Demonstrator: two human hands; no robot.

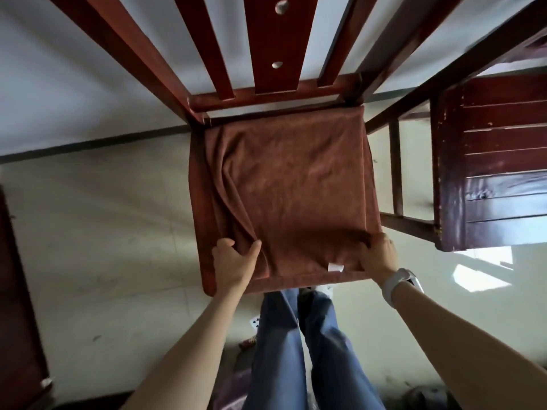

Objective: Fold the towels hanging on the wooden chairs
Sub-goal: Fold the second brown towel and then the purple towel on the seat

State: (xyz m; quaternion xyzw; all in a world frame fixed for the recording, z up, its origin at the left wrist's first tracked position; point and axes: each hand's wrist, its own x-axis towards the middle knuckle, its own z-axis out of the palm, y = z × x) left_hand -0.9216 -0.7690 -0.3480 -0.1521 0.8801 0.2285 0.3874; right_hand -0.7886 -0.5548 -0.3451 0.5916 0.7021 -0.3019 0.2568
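On the chair seat [197, 184], both hands, left hand [233, 261] and right hand [379, 255], pinch the brown towel [296, 184] at its near corners, bare floor [103, 217] either side.

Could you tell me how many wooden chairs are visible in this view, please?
2: one chair at centre with the brown towel spread on its seat, another chair at the right edge. Others may lie outside the frame.
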